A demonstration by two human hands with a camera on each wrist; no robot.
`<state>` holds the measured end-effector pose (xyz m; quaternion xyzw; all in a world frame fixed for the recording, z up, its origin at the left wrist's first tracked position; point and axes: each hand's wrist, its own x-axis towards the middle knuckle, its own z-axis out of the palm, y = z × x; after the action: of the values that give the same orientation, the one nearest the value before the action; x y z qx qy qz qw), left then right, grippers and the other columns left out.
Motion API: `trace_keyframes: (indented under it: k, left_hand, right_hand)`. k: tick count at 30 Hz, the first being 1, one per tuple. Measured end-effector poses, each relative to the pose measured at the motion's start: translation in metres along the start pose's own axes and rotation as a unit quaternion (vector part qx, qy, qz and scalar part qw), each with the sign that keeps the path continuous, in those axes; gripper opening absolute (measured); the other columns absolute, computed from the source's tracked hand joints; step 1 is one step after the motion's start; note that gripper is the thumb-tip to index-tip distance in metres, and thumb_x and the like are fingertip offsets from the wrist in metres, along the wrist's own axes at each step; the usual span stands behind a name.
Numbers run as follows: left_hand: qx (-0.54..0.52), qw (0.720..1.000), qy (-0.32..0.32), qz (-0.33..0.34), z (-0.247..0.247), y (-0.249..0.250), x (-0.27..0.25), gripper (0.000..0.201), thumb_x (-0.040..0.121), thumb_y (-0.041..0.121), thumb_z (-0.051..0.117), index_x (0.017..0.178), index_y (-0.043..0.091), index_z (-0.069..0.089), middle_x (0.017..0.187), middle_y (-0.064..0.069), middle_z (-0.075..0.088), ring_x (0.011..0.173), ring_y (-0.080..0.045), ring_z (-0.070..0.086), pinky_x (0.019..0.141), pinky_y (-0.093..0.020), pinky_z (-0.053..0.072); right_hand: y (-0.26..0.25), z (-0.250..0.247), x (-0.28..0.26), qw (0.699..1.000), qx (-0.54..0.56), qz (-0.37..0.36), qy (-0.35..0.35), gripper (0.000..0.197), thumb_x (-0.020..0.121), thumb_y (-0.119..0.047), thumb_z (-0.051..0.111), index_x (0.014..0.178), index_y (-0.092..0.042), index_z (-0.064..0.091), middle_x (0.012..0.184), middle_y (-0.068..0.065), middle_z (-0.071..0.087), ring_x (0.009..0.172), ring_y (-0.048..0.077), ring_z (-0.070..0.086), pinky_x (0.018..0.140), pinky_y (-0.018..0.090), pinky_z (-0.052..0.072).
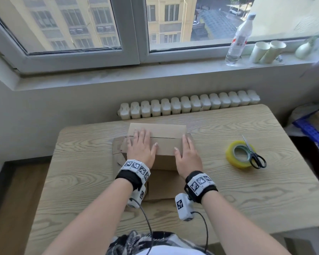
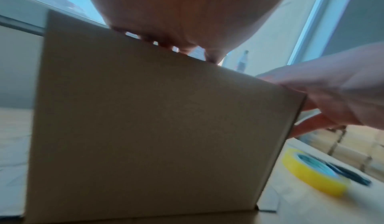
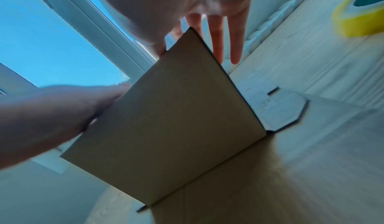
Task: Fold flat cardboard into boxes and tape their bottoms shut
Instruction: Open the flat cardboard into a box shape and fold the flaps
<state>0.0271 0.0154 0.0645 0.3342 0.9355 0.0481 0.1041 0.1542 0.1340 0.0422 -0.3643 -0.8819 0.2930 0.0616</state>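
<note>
Looking down, we see the pale wooden table [image 1: 228,190] set against a wall with a white radiator [image 1: 190,105] under the window sill [image 1: 118,74]. At the table's middle stands the cardboard box [image 1: 166,146], half formed, its brown wall upright in both wrist views and loose flaps spread flat on the table around its base. We lay our left hand [image 1: 141,147] flat on the box's top panel near its left end, fingers [image 1: 143,134] straight and slightly spread, holding nothing. Our right hand [image 1: 188,156] lies flat at the right end of the same panel, its fingers [image 3: 236,38] straight, a little apart, reaching past the box's top corner. To the right of the box, well apart from it, lies the yellow tape roll [image 1: 240,153], with black-handled scissors [image 1: 254,155] resting across it. On the sill stand a clear plastic bottle [image 1: 238,39] and two paper cups [image 1: 267,51].
</note>
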Motion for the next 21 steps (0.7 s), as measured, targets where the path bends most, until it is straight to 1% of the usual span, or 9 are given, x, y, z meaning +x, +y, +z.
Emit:
trace_keyframes:
  k: [2,4,6,8,10,13,16,17,21]
  left_hand:
    - [0.029,0.998,-0.031,0.037,0.006,0.013,0.003,0.063,0.103,0.048,0.013,0.157,0.019,-0.003,0.165,0.001,-0.009,0.151,-0.02,-0.012,0.122,-0.05,-0.003]
    - [0.04,0.997,-0.049,0.034,0.009,0.023,0.005,0.064,0.103,0.05,0.009,0.156,0.019,-0.008,0.164,0.001,-0.015,0.15,-0.019,-0.016,0.121,-0.05,-0.006]
    - [0.039,0.997,-0.059,0.031,0.011,0.029,0.006,0.063,0.102,0.051,0.007,0.156,0.023,-0.012,0.163,0.001,-0.019,0.15,-0.02,-0.019,0.121,-0.05,-0.008]
    - [0.035,0.997,-0.064,0.033,0.014,0.029,0.007,0.061,0.102,0.051,0.007,0.154,0.028,-0.015,0.162,0.0,-0.021,0.149,-0.02,-0.021,0.121,-0.051,-0.008]
    - [0.036,0.997,-0.068,0.032,0.016,0.029,0.007,0.061,0.102,0.051,0.007,0.154,0.029,-0.016,0.162,0.0,-0.022,0.149,-0.021,-0.022,0.12,-0.051,-0.009]
    - [0.042,0.997,-0.062,0.03,0.016,0.032,0.007,0.062,0.103,0.05,0.01,0.156,0.025,-0.011,0.163,-0.002,-0.019,0.15,-0.021,-0.02,0.121,-0.05,-0.009]
    - [0.028,0.998,-0.034,0.047,0.012,0.042,0.014,0.063,0.103,0.049,0.014,0.156,0.018,0.001,0.165,-0.001,-0.013,0.15,-0.019,-0.017,0.121,-0.048,-0.01]
    - [0.019,0.998,-0.032,0.059,0.013,0.047,0.017,0.062,0.103,0.049,0.014,0.156,0.02,0.001,0.164,0.001,-0.014,0.15,-0.017,-0.018,0.121,-0.048,-0.01]
    - [0.037,0.994,-0.057,0.082,0.022,0.055,0.024,0.058,0.102,0.052,0.005,0.153,0.035,-0.016,0.162,0.008,-0.021,0.149,-0.017,-0.021,0.12,-0.052,-0.009]
  right_hand:
    - [0.01,0.003,-0.002,1.0,0.013,-0.004,-0.016,0.064,0.103,-0.044,0.034,0.158,-0.022,0.009,0.164,-0.001,0.01,0.148,0.02,0.02,0.118,0.039,0.027]
    - [0.016,0.003,0.0,1.0,-0.007,-0.012,-0.003,0.062,0.104,-0.043,0.031,0.158,-0.022,0.01,0.165,-0.003,0.003,0.149,0.019,0.015,0.12,0.04,0.023]
    - [0.016,0.002,0.003,0.998,-0.062,-0.02,0.017,0.059,0.104,-0.039,0.029,0.157,-0.023,0.01,0.165,-0.006,-0.003,0.151,0.019,0.005,0.121,0.043,0.016]
    - [0.015,0.004,0.007,0.995,-0.099,-0.029,0.008,0.057,0.104,-0.035,0.025,0.157,-0.026,0.008,0.164,-0.011,-0.005,0.151,0.02,-0.005,0.122,0.048,0.008]
    - [0.017,0.008,0.008,0.994,-0.105,-0.031,-0.009,0.056,0.104,-0.034,0.02,0.157,-0.028,0.004,0.163,-0.015,-0.007,0.151,0.019,-0.012,0.122,0.05,0.001]
    - [0.023,0.012,0.009,0.994,-0.106,-0.04,-0.013,0.057,0.102,-0.038,0.012,0.157,-0.028,0.004,0.163,-0.016,-0.006,0.151,0.017,-0.012,0.122,0.05,-0.002]
    - [0.027,0.011,0.009,0.994,-0.1,-0.049,-0.007,0.061,0.098,-0.042,0.006,0.157,-0.029,0.005,0.163,-0.016,-0.006,0.151,0.017,-0.01,0.122,0.05,-0.003]
    - [0.028,0.011,0.009,0.994,-0.1,-0.049,-0.01,0.062,0.097,-0.042,0.006,0.157,-0.029,0.004,0.163,-0.017,-0.007,0.151,0.017,-0.011,0.121,0.049,-0.004]
    - [0.027,0.009,0.009,0.993,-0.109,-0.05,-0.018,0.064,0.096,-0.044,0.003,0.157,-0.028,0.005,0.163,-0.016,-0.008,0.151,0.018,-0.009,0.122,0.048,-0.004]
